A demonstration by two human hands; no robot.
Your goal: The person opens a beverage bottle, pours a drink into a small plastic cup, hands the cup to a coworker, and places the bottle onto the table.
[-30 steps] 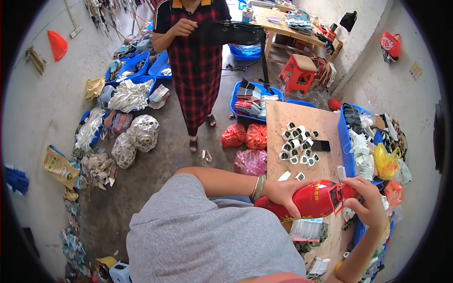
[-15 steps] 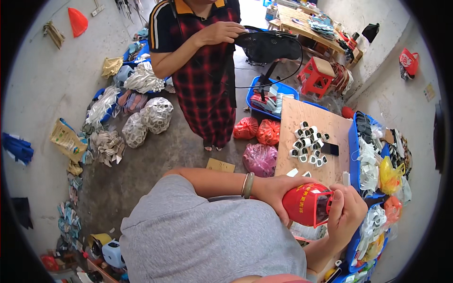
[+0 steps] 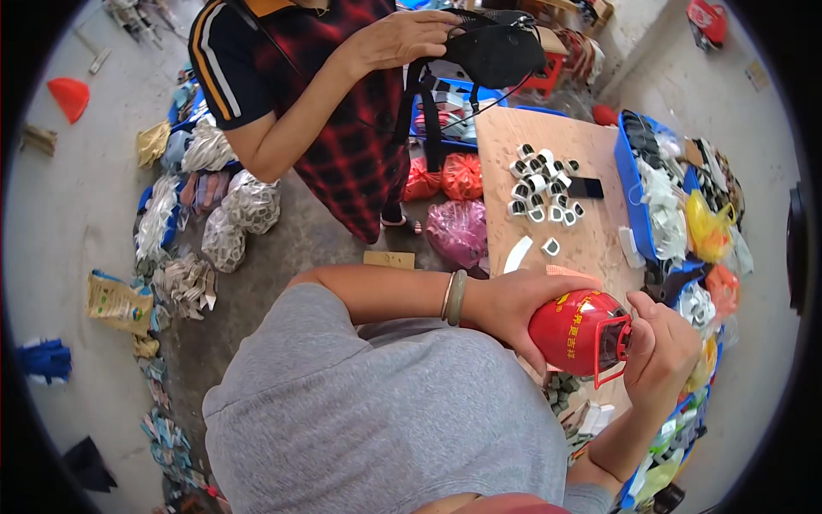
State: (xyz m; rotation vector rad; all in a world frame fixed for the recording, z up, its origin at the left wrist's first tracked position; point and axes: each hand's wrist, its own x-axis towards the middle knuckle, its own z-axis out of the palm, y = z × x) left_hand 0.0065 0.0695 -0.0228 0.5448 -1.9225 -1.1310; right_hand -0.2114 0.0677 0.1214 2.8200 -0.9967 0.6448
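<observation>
My left hand (image 3: 511,310), with bangles at its wrist, is wrapped round the body of a round red bottle (image 3: 569,334) with yellow lettering. The bottle lies tilted sideways over the near part of the table, its dark top and red carrying loop (image 3: 610,349) facing right. At that top end, my right hand (image 3: 664,349) has its fingers and thumb curled against the cap, which they partly hide. Beyond the bottle, several small white loops with dark insides (image 3: 537,186) lie on the wooden table (image 3: 514,133) next to a black phone (image 3: 586,188).
Across from me stands a person in red-and-black check (image 3: 342,146), hands at a black bag (image 3: 495,50). Blue bins (image 3: 635,176) of material line the table's right side. Filled plastic bags (image 3: 456,231) sit at its left. Piles of strips (image 3: 184,287) lie along the left wall.
The bottle and both my hands have moved right and slightly up in view. My right fingers have shifted at the cap. The other person has come nearer, and my view has shifted.
</observation>
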